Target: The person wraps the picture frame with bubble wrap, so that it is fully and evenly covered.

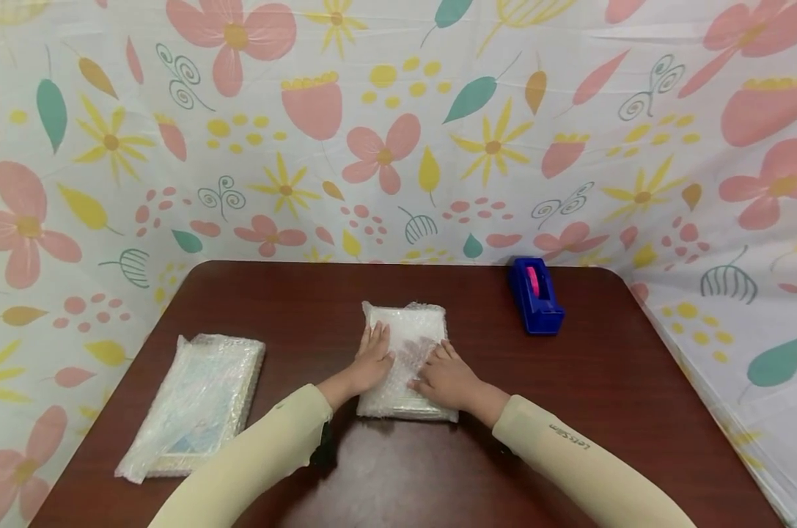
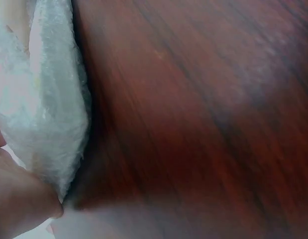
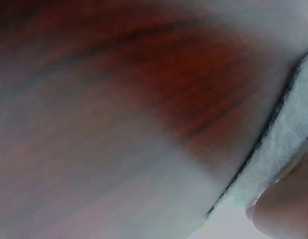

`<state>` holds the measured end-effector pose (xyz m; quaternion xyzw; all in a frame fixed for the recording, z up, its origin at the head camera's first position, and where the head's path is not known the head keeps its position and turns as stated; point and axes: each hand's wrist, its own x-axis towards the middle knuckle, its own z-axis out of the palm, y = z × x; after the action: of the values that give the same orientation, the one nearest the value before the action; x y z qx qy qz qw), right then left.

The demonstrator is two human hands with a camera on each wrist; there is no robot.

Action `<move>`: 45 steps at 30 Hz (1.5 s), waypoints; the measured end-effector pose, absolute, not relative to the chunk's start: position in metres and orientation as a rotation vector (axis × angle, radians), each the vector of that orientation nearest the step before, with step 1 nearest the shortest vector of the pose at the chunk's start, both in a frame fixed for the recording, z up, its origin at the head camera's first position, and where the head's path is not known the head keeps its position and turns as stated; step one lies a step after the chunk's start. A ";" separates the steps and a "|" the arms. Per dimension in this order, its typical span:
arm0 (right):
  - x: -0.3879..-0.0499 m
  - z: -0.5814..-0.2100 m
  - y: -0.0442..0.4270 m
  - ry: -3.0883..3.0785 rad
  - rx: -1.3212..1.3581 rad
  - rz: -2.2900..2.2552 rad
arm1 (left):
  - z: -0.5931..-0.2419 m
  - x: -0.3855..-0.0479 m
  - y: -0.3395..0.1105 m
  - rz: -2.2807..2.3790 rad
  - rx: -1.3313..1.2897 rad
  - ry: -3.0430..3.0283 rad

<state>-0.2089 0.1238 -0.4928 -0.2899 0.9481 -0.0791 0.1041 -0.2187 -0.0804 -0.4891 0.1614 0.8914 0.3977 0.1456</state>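
A flat rectangular package in bubble wrap [image 1: 408,396] lies at the middle of the table. My left hand [image 1: 372,359] rests on its left side with the fingers fairly straight. On its right side my right hand [image 1: 449,378] presses down, fingers spread over the wrap. In the left wrist view, the wrapped package [image 2: 56,94] shows its edge beside part of the left hand [image 2: 22,199]. Along the right of the right wrist view runs the package's wrapped edge [image 3: 278,144], with a bit of the right hand [image 3: 288,204] at the corner.
A second bubble-wrapped rectangular item [image 1: 203,403], bluish under the wrap, lies at the left of the table. A blue tape dispenser [image 1: 540,301] with a pink roll stands at the back right. Behind the dark wooden table [image 1: 603,381] hangs a flowered curtain [image 1: 385,88].
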 end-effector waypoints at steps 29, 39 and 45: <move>-0.221 -0.482 0.126 2.836 -0.941 -0.174 | -0.470 -0.230 -0.087 0.296 0.507 2.662; -0.250 -0.462 0.143 2.464 -0.742 -0.807 | -0.468 -0.230 -0.082 0.202 0.522 2.741; -0.256 -0.459 0.151 2.375 -0.647 -1.002 | -0.471 -0.230 -0.079 0.167 0.514 2.773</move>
<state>-0.2559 0.1511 -0.4594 -0.2363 0.8677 -0.3659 0.2396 -0.2297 -0.0792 -0.4711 0.1798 0.9693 0.0583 0.1574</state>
